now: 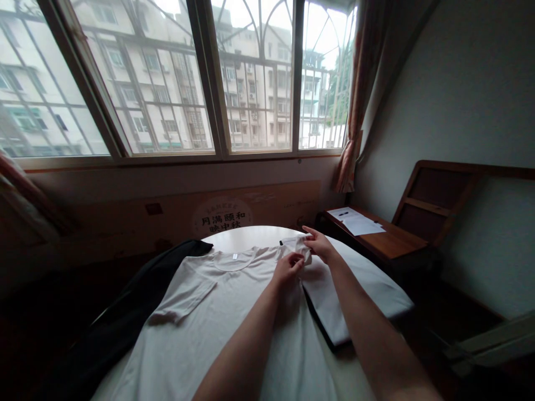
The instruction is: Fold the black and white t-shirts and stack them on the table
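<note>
White T-shirt [229, 289], short-sleeved, one: laid out on a round table [251, 231], collar towards the window [254, 83], hem cut off by the lower edge of view. Small pale label at the inside neck, lettering too small to read. One sleeve lies flat on the left; the other, on the right, is bunched between the hands, its opening partly covered by fingers.

Left hand [288, 268]: fingertips and thumb pinching the bunched sleeve; exact contact hard to make out. Right hand [319, 245]: thumb and fingers gripping the sleeve's outer end, index finger extended.

Black garment [137, 303]: beside the shirt at left, lower part lost in shadow. White cloth with black edging [328, 312]: at right, partly behind the right forearm; whether the paler fabric [376, 273] beyond belongs to it cannot be told.

Printed cardboard [276, 203]: below the window, lettering partly cut by the table. Papers [357, 221] and pen [343, 214]: on a wooden side table [397, 239], writing illegible.
</note>
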Demonstrator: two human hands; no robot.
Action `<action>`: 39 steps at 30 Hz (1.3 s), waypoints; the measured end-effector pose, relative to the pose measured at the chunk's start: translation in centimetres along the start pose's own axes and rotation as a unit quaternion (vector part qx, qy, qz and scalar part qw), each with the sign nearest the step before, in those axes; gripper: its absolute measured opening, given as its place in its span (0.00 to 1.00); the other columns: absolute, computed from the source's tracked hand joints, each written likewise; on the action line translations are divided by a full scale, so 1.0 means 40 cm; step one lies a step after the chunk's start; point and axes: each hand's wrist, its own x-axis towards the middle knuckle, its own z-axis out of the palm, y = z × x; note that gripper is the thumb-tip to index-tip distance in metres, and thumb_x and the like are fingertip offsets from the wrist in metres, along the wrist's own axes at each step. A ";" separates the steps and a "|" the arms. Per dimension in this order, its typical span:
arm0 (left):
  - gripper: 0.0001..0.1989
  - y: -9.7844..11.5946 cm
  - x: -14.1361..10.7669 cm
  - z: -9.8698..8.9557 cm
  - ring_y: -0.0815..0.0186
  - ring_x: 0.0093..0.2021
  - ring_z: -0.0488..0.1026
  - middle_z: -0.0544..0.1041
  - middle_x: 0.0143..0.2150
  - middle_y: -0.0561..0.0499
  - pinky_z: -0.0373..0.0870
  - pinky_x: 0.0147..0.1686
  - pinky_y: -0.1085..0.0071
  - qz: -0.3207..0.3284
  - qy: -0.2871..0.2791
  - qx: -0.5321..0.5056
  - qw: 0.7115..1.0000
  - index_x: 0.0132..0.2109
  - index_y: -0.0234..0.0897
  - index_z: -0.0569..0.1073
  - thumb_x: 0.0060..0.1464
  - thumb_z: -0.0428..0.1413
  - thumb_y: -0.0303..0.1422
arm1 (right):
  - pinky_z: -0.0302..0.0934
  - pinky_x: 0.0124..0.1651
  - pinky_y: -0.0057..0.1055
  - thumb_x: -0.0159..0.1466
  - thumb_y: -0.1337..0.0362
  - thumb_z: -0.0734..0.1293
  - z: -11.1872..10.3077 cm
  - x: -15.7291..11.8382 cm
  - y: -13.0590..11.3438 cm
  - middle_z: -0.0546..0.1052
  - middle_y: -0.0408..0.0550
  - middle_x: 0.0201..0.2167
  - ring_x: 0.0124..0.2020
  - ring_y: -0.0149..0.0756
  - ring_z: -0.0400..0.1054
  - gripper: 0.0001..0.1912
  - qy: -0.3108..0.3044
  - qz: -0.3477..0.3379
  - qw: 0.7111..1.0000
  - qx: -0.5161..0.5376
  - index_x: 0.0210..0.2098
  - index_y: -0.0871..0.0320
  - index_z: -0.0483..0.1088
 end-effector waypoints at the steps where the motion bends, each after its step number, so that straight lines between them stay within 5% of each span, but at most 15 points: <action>1: 0.12 -0.004 0.002 0.002 0.65 0.36 0.75 0.80 0.38 0.50 0.70 0.39 0.70 0.002 0.000 -0.006 1.000 0.44 0.37 0.78 0.53 0.59 0.35 | 0.62 0.29 0.23 0.57 0.74 0.68 0.005 -0.002 -0.004 0.75 0.46 0.38 0.27 0.27 0.67 0.45 -0.004 0.000 1.000 0.009 0.71 0.53 0.53; 5: 0.07 -0.027 0.013 0.007 0.66 0.33 0.71 0.75 0.32 0.53 0.68 0.38 0.70 -0.013 0.033 -0.024 0.999 0.36 0.36 0.75 0.52 0.59 0.35 | 0.65 0.32 0.25 0.63 0.69 0.67 0.002 -0.014 -0.021 0.75 0.45 0.39 0.32 0.30 0.70 0.44 -0.034 0.015 0.998 -0.048 0.73 0.49 0.45; 10: 0.06 -0.049 0.025 0.003 0.66 0.34 0.71 0.74 0.31 0.53 0.67 0.38 0.70 -0.035 0.054 -0.074 0.995 0.35 0.36 0.71 0.57 0.52 0.33 | 0.58 0.25 0.20 0.64 0.63 0.69 -0.041 -0.025 -0.039 0.75 0.45 0.35 0.30 0.30 0.70 0.29 -0.025 0.034 0.983 -0.180 0.63 0.56 0.62; 13: 0.07 -0.048 0.025 0.000 0.65 0.34 0.71 0.74 0.31 0.53 0.68 0.38 0.70 -0.039 0.052 -0.098 0.993 0.34 0.36 0.71 0.57 0.53 0.35 | 0.57 0.24 0.19 0.59 0.61 0.74 -0.065 -0.028 -0.033 0.76 0.45 0.33 0.30 0.32 0.72 0.37 -0.141 0.049 0.963 -0.225 0.65 0.55 0.61; 16: 0.09 -0.041 0.022 -0.002 0.65 0.35 0.71 0.75 0.32 0.51 0.68 0.37 0.70 -0.046 0.048 -0.119 0.991 0.34 0.36 0.72 0.57 0.53 0.37 | 0.61 0.26 0.20 0.55 0.64 0.76 -0.076 -0.021 -0.017 0.78 0.47 0.38 0.34 0.35 0.74 0.53 -0.248 0.042 0.941 -0.226 0.73 0.51 0.47; 19: 0.11 -0.035 0.019 -0.003 0.66 0.33 0.71 0.75 0.32 0.51 0.69 0.35 0.71 -0.053 0.047 -0.131 0.989 0.34 0.36 0.72 0.58 0.52 0.39 | 0.62 0.26 0.19 0.53 0.66 0.75 -0.074 -0.013 -0.004 0.78 0.49 0.45 0.33 0.31 0.73 0.58 -0.239 0.007 0.948 -0.212 0.75 0.48 0.42; 22: 0.12 -0.030 0.017 -0.006 0.67 0.31 0.71 0.74 0.30 0.52 0.69 0.33 0.71 -0.056 0.045 -0.134 0.988 0.35 0.36 0.72 0.59 0.50 0.38 | 0.62 0.25 0.19 0.53 0.65 0.75 -0.068 -0.012 -0.003 0.77 0.50 0.49 0.32 0.29 0.71 0.54 -0.218 -0.024 0.952 -0.212 0.74 0.50 0.48; 27: 0.08 -0.030 0.020 -0.007 0.67 0.29 0.72 0.77 0.31 0.50 0.70 0.31 0.71 -0.050 0.039 -0.114 0.991 0.37 0.35 0.74 0.55 0.49 0.28 | 0.61 0.23 0.19 0.54 0.63 0.76 -0.057 -0.020 -0.011 0.78 0.43 0.33 0.28 0.30 0.71 0.50 -0.257 -0.013 0.938 -0.231 0.72 0.54 0.54; 34: 0.14 -0.014 0.010 -0.003 0.61 0.44 0.77 0.80 0.43 0.46 0.74 0.50 0.62 -0.012 0.058 -0.003 0.998 0.44 0.36 0.77 0.50 0.53 0.23 | 0.64 0.24 0.22 0.51 0.66 0.77 -0.086 -0.061 -0.064 0.77 0.41 0.28 0.21 0.28 0.70 0.47 -0.261 0.081 0.926 -0.261 0.68 0.54 0.61; 39: 0.20 0.013 -0.016 0.015 0.52 0.63 0.66 0.73 0.60 0.41 0.58 0.67 0.52 0.020 0.049 0.113 0.992 0.54 0.37 0.76 0.54 0.57 0.31 | 0.69 0.27 0.28 0.57 0.55 0.75 -0.136 -0.081 -0.088 0.81 0.48 0.33 0.22 0.33 0.73 0.44 -0.221 0.157 0.921 -0.278 0.69 0.49 0.58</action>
